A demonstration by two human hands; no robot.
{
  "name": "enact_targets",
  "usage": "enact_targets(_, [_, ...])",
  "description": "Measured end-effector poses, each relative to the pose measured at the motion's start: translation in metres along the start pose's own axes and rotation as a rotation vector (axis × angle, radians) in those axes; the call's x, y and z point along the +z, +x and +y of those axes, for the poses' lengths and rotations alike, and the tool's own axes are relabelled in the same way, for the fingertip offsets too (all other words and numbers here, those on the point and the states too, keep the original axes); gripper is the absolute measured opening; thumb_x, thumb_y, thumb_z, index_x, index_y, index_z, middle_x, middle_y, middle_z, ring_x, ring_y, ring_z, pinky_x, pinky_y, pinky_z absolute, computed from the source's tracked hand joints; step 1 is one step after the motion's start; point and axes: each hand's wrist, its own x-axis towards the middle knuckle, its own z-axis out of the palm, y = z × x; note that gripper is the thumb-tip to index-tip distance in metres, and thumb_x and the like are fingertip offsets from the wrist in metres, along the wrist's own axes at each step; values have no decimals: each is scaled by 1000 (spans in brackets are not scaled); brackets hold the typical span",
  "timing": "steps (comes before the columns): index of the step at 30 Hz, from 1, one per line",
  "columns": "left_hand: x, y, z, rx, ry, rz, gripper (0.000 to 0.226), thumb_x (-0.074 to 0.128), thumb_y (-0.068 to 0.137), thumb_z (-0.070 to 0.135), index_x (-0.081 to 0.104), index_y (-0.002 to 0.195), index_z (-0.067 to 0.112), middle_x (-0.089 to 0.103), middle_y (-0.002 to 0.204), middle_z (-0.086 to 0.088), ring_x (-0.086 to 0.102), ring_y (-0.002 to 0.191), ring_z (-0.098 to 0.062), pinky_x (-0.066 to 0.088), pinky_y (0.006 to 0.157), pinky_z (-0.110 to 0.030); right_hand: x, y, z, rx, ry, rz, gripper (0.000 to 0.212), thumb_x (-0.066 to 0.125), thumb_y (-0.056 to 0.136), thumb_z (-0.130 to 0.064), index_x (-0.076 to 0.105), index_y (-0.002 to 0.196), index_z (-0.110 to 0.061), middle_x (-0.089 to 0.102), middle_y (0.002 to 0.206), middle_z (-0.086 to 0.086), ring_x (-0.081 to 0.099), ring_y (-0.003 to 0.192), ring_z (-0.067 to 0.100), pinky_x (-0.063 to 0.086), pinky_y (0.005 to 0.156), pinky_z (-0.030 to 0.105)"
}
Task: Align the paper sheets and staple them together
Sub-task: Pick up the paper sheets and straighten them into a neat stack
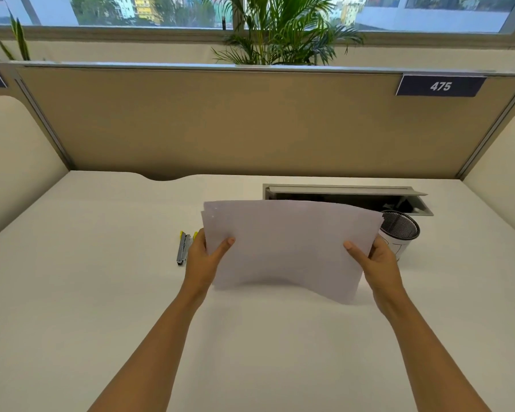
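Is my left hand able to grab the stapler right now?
Probably not yet: the left hand is gripping the paper sheets. The stapler lies just beside it on the desk, unobstructed.

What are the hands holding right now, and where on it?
A stack of white paper sheets, upright over the desk: left hand pinches its left edge, right hand its right edge.

Both arms reached forward; the left hand (202,257) and right hand (379,261) pinched inward, thumbs on top, fingers (201,233) underneath.
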Motion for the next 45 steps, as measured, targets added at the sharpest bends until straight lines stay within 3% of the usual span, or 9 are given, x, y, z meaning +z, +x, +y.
enact_targets(4, [3,-1,1,11,-3,28,43,64,84,22,53,124,11,57,95,12,59,91,-10,49,76,-20,-2,2,3,26,13,13,33,67,81,-14,60,111,-25,68,98,-13,67,77,-6,53,61,10])
enact_targets(8, [5,1,6,31,-12,47,35,61,86,22,56,119,9,57,89,13,57,85,-8,48,68,-17,-6,2,1,18,4,25,29,66,82,-13,61,100,-35,68,98,-16,67,80,-4,53,65,12])
enact_targets(15, [2,4,9,18,-21,23,23,65,84,18,60,106,14,64,90,6,62,82,-8,50,60,-9,-11,-1,14,75,-63,-37,31,64,83,-12,57,112,-22,67,99,-9,62,90,6,46,72,19])
enact_targets(18, [3,3,4,18,42,-36,21,59,87,12,62,106,3,62,86,-2,55,68,21,42,58,2,-14,-2,23,99,-93,-67,37,64,85,-13,56,121,-14,67,106,0,63,95,11,47,75,19])
enact_targets(21, [2,2,-3,51,57,-46,26,55,90,12,60,110,-3,60,93,-9,48,66,29,40,60,5,-15,-2,26,94,-113,-52,36,62,86,-12,56,121,-12,67,104,1,63,95,12,47,74,18])
enact_targets(27, [-2,2,-17,-21,61,-92,19,54,91,18,62,107,12,66,97,1,61,92,-9,46,79,-22,-17,-2,42,134,-159,-40,39,62,86,-16,56,125,-13,67,113,3,61,106,21,46,93,35])
enact_targets(33, [-3,3,-29,-91,187,-140,24,49,93,13,60,114,8,65,105,-5,59,97,-19,42,85,-25,-17,-2,54,167,-193,5,32,62,87,-17,58,118,-14,66,113,7,60,106,27,46,91,38])
enact_targets(39, [-7,14,-21,-97,153,-145,17,53,91,12,65,103,13,69,95,1,63,89,-16,50,79,-25,-20,7,39,182,-66,59,29,65,82,-6,61,111,-11,69,102,7,64,94,25,49,86,37])
enact_targets(45, [-15,25,2,-268,-3,-264,26,56,89,7,60,114,3,67,94,-1,63,87,-18,52,79,-25,-31,23,22,286,-14,-12,31,65,82,-5,61,111,-11,70,97,6,70,67,7,57,58,19])
